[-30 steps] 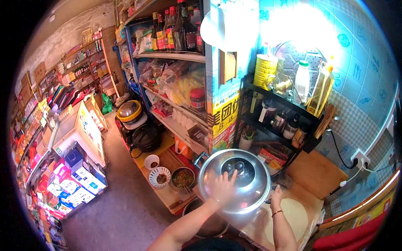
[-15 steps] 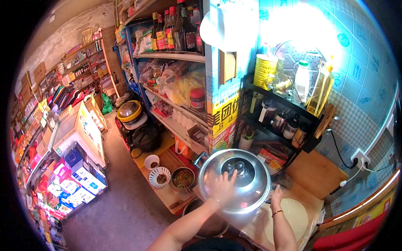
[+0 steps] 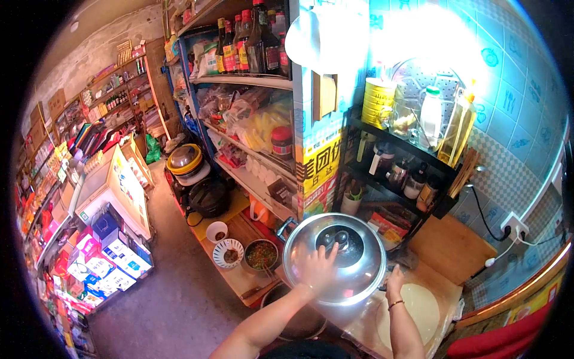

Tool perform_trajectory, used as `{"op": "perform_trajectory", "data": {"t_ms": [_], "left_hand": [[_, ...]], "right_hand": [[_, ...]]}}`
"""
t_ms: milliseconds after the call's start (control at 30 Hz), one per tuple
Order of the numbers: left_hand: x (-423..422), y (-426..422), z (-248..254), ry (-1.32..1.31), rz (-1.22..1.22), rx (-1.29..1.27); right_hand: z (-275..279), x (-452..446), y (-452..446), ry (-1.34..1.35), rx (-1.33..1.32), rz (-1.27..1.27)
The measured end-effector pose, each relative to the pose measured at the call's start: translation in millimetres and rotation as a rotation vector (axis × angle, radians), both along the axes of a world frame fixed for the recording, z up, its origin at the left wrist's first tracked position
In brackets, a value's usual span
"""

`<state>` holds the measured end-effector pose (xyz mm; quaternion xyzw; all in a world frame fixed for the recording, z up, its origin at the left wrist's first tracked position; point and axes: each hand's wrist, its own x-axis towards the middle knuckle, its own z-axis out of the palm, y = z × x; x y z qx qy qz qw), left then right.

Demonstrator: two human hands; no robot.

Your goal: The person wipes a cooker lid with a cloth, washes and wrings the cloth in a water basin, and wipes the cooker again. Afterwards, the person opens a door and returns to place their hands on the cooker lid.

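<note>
A round steel lid with a dark glass centre covers a pan. My left hand lies over the lid's near side, fingers spread towards its black knob. Around the pan's dark side handle, at the lid's right, my right hand is closed. Another handle sticks out at the far left of the pan. Below my right hand, a pale, flat round of dough lies on the board. Whatever is inside the pan is hidden by the lid.
Left of the lid stand a bowl of chopped filling, a striped bowl and a small white bowl. A dark pot sits below my left forearm. Behind are a black rack with bottles and a wooden board.
</note>
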<state>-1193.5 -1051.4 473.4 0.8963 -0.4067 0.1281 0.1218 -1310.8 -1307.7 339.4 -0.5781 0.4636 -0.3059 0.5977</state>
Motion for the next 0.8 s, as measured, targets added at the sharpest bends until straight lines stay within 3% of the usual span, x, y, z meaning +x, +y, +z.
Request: {"op": "perform_trajectory", "data": {"t_ms": [633,800], "left_hand": [[1.2,0.3,-2.7,-0.035,-0.003,-0.011],[0.0,0.2,0.2,-0.032,0.003,0.009]], "right_hand": [[17.1,-1.4,8.5,0.053,-0.045,0.003],[-2.9,-0.9,-2.0,0.055,-0.064,0.012]]}}
